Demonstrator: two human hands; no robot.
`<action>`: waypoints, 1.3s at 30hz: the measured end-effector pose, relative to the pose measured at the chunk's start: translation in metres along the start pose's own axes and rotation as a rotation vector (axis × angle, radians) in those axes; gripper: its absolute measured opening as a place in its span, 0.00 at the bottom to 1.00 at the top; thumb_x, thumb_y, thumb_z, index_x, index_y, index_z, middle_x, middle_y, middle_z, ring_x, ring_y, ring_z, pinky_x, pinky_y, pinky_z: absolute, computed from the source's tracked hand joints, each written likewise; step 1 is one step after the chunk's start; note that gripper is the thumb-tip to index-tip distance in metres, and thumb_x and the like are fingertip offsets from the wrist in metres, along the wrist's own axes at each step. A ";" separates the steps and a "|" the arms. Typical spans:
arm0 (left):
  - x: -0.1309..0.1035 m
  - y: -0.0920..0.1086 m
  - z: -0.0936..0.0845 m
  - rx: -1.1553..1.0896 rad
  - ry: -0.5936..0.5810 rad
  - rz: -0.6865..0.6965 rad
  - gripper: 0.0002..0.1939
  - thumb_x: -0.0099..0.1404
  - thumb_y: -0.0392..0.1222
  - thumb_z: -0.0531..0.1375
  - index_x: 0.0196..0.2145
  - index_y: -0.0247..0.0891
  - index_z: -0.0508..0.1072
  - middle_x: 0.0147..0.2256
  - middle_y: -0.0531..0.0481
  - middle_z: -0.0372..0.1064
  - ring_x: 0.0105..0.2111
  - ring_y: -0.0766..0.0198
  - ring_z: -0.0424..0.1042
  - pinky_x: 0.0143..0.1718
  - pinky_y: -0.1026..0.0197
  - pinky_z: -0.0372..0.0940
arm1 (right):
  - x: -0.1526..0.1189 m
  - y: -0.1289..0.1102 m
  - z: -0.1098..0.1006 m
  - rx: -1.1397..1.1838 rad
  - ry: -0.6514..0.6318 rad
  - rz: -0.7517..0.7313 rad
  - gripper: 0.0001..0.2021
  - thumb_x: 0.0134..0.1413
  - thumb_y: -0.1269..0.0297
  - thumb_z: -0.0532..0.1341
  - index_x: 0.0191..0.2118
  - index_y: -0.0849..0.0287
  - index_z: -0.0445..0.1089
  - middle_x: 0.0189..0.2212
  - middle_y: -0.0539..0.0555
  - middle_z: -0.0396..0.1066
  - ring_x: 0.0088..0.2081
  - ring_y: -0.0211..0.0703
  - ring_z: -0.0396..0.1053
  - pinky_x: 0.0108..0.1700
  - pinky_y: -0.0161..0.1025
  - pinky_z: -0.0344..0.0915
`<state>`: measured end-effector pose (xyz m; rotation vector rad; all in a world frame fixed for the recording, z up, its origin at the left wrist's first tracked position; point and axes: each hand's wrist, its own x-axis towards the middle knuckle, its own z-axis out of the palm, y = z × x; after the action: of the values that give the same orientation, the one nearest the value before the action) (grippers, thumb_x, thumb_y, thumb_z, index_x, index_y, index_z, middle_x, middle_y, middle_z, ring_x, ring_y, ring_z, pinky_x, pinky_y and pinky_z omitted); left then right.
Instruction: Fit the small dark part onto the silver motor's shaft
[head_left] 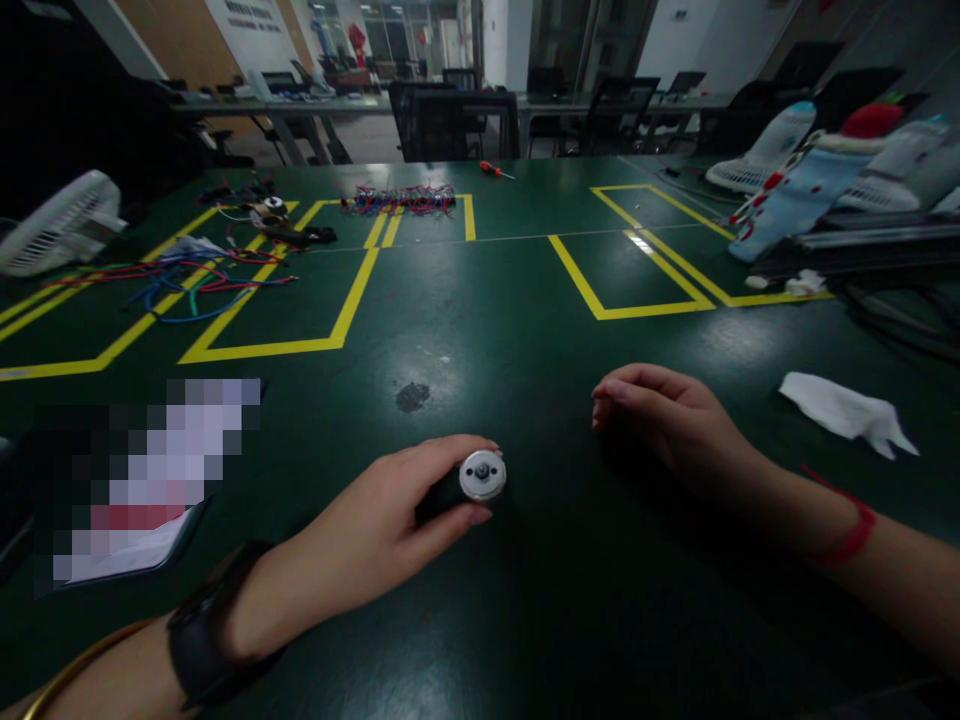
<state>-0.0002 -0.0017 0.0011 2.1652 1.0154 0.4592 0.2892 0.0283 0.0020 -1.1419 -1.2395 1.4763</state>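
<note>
Between the thumb and fingers of my left hand (397, 510) is a small electric motor (483, 474). Its round silver end faces up, showing a central shaft and two dark holes. The rest of its body lies in shadow behind my fingers. To the right, apart from the motor, my right hand (667, 415) rests on its side at the table (525, 380) with its fingers curled in and the thumb against them. Whatever may be inside that curl is hidden.
A phone-like device (150, 480), partly blurred out, lies left of my left arm. White crumpled tissue (847, 410) lies at the right. Bundled wires (217, 275), a wire cluster (401, 200), a screwdriver (491, 169), a white fan (64, 225) and yellow tape outlines (652, 312) are farther back.
</note>
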 end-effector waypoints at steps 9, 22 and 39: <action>0.000 0.000 0.000 -0.005 0.000 -0.004 0.21 0.67 0.39 0.60 0.56 0.49 0.62 0.52 0.55 0.68 0.50 0.61 0.69 0.52 0.60 0.63 | 0.000 -0.003 0.002 -0.247 -0.056 -0.041 0.06 0.58 0.59 0.62 0.36 0.54 0.74 0.33 0.50 0.74 0.35 0.40 0.71 0.39 0.38 0.65; 0.002 -0.001 0.003 -0.010 0.042 0.025 0.19 0.66 0.38 0.60 0.53 0.48 0.63 0.50 0.55 0.70 0.46 0.62 0.71 0.47 0.61 0.65 | -0.011 -0.041 0.072 -1.068 -0.249 -0.598 0.04 0.53 0.61 0.65 0.35 0.48 0.78 0.51 0.51 0.70 0.55 0.54 0.61 0.56 0.57 0.49; 0.003 0.002 0.002 -0.049 0.012 -0.001 0.20 0.66 0.38 0.60 0.54 0.49 0.64 0.50 0.57 0.69 0.48 0.63 0.70 0.49 0.61 0.63 | -0.008 -0.009 0.022 -1.106 -0.377 -0.461 0.03 0.53 0.63 0.65 0.35 0.51 0.76 0.50 0.54 0.69 0.55 0.54 0.61 0.55 0.58 0.52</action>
<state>0.0035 -0.0013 0.0014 2.1203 1.0015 0.4927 0.2702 0.0173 0.0137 -1.1019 -2.5375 0.5995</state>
